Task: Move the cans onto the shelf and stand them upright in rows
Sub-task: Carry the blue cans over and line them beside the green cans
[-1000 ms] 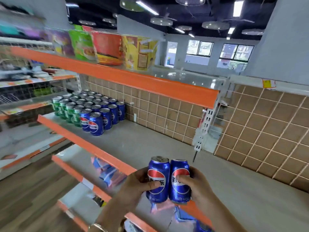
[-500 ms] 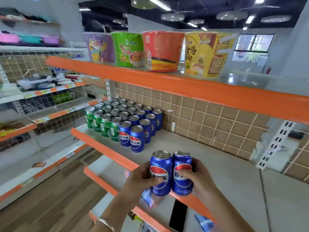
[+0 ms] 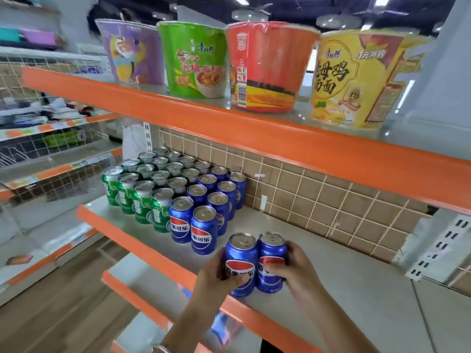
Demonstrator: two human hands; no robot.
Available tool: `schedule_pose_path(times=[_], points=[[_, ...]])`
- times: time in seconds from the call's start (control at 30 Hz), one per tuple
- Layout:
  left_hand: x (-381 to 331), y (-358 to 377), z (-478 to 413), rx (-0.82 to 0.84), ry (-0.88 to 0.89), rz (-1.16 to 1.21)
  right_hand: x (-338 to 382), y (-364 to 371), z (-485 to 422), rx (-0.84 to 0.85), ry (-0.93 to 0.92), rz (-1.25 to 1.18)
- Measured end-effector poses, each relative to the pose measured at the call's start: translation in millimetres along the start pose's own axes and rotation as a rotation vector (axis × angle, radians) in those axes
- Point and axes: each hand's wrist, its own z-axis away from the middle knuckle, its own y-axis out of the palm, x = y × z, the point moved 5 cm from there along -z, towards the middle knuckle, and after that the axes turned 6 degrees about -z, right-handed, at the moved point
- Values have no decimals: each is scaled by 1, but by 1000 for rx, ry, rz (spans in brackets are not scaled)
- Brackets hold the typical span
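My left hand grips a blue cola can, and my right hand grips a second blue can pressed against it. Both cans are upright, just over the orange front lip of the middle shelf. To their left on the same shelf stand rows of blue cans and, further left, green cans, all upright. The nearest standing blue can is a short gap away from the ones I hold.
An upper shelf with an orange edge carries several large instant-noodle tubs right overhead. A tiled back panel closes the shelf behind. Lower orange-edged shelves jut out below. Wire-backed racks stand at the left.
My view has swung left and closer to the shelf. Both hands have carried the two blue cans left, nearer the standing rows and level with the shelf's front edge.
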Motion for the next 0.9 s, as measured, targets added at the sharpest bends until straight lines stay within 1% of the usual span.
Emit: schedule_pose_path(times=[0.17,0.33,0.5,0.63,0.73,0.8,0.9], points=[[7,9,-25,-39,57,-44,0,-5,-36,-1,-54,15],[15,12,-46,-87,48,-85,-1,3,-60,22,-106,-3],[15,13,-59,-103,21,-213,4,6,-79,46,-157,185],[10,16,-63,-81,-17,-307,5,9,-100,-19,-170,251],[9,14,-72,-59,-28,-348,8,19,-119,-23,-152,246],[15,14,-73,-52,-43,-370,11,27,-130,2,-145,225],[25,14,-68,-91,51,-329,13,35,-148,56,-139,207]])
